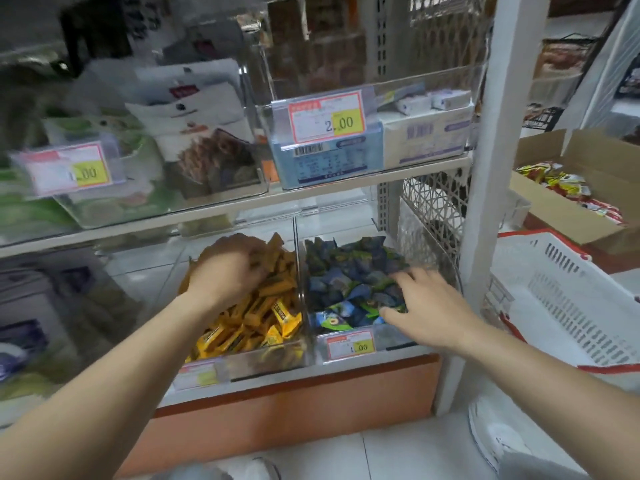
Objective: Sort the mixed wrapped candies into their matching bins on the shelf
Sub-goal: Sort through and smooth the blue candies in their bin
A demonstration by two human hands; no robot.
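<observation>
Reaching into the clear bin (270,358) at lower centre of the frame, your left hand (228,268) sits on the yellow candies (263,317), knuckles up. Its fingers curl down among the wrappers, and blur hides whether they grip one. Right of the divider (298,271), your right hand (426,299) lies palm down on the blue and green candies (346,271). Its fingers are spread and loosely straight, with the thumb near the price tag (350,346). Your left forearm (114,368) and right forearm (540,375) rise from the lower corners.
</observation>
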